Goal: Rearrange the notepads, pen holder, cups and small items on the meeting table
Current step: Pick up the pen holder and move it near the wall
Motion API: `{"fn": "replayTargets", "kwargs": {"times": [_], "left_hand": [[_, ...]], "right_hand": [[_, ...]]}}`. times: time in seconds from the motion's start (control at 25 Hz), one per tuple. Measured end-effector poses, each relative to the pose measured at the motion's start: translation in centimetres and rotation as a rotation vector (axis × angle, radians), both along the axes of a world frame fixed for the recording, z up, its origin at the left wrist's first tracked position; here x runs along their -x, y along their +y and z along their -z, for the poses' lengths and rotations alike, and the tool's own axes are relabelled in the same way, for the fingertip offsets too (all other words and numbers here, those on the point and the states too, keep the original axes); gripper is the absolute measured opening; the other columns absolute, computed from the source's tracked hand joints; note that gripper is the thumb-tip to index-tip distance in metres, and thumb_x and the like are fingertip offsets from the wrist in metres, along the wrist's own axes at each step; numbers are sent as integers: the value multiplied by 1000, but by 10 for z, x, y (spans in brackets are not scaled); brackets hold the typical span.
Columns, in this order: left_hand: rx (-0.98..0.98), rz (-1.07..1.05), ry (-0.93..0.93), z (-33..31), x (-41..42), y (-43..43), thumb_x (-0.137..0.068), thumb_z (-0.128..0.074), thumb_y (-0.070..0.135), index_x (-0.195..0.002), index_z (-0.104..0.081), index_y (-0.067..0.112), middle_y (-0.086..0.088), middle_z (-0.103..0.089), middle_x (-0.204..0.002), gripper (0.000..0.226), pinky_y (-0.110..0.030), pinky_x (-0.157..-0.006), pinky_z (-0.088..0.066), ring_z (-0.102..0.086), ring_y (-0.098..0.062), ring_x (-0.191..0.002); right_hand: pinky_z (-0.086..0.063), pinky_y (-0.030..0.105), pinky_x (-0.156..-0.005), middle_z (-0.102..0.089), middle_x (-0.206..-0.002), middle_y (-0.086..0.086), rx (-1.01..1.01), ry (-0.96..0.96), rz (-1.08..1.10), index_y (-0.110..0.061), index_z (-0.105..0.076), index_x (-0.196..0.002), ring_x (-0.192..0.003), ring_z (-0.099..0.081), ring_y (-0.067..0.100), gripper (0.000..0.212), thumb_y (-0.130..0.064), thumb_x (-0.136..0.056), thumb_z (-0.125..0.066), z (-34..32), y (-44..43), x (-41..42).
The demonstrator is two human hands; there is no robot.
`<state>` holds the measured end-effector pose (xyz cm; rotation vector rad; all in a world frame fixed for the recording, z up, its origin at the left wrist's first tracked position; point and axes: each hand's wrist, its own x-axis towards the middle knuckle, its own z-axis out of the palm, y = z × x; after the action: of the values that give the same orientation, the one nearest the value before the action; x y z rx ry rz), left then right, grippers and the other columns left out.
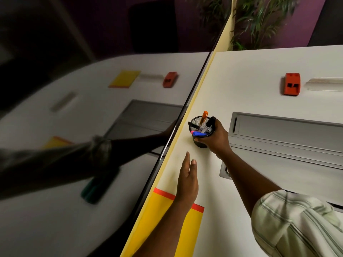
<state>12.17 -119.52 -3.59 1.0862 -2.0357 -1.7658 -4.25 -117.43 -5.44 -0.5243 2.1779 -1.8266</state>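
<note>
We look down on a white worktop (250, 75) that runs from near to far, with a dark reflective panel (92, 127) standing along its left edge and mirroring what lies on it. To the right, set into the worktop, we see a long grey metal hatch (287, 130). At the near left a yellow notepad (156, 216) with an orange-red band along its far edge lies flat, close to the panel. Our right arm, in a striped sleeve (297, 223), reaches out from the near right. The left hand (187, 180) hovers above the far edge of the notepad, fingers straight and released, pointing away from us and holding nothing. The right hand (216, 140) has its fingers curled round a black mesh pen holder (200, 143), which stands between the panel and the hatch, just beyond the left hand. A small red block (292, 84) sits well apart at the far right. In the pen holder we see an orange marker (204, 116), a black marker (210, 122) and a blue marker (200, 134).
</note>
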Motion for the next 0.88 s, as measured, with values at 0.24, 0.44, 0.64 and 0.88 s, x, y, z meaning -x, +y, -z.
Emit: {"fn": "replayTargets", "kwargs": {"times": [0.24,0.44,0.64,0.88], "left_hand": [[222,120,-111,4,2,-5,-100,-34,38,-148,-19,32,6,-20,-157,51,-36,-116,-29,-17,-17,-146],[335,173,-192,2,2,-4,-99,-32,41,-149,-14,33,7,-12,-159,53,-37,-117,-24,-6,-16,-148],[350,199,-204,-1,1,-3,-99,-31,41,-149,-13,32,7,-11,-159,54,-36,-117,-24,-5,-16,-148],[351,210,-209,-2,-3,-2,-99,-31,41,-149,-12,34,7,-11,-159,53,-37,-117,-25,-6,-15,-148]], "right_hand": [[-45,16,-76,-55,-106,-15,-10,-26,32,-19,-48,-126,-97,-54,9,82,-23,-56,-90,9,-10,11],[-44,16,-76,-55,-106,-14,-16,-9,7,-18,-48,-124,-97,-54,8,80,-26,-56,-90,8,-16,12],[-44,19,-79,-54,-106,-15,-31,-7,7,-18,-47,-125,-96,-53,8,79,-27,-59,-88,10,-18,16],[-49,26,-83,-56,-116,-8,-56,-17,30,-14,-40,-134,-100,-53,11,87,-16,-61,-87,18,-25,18]]}}
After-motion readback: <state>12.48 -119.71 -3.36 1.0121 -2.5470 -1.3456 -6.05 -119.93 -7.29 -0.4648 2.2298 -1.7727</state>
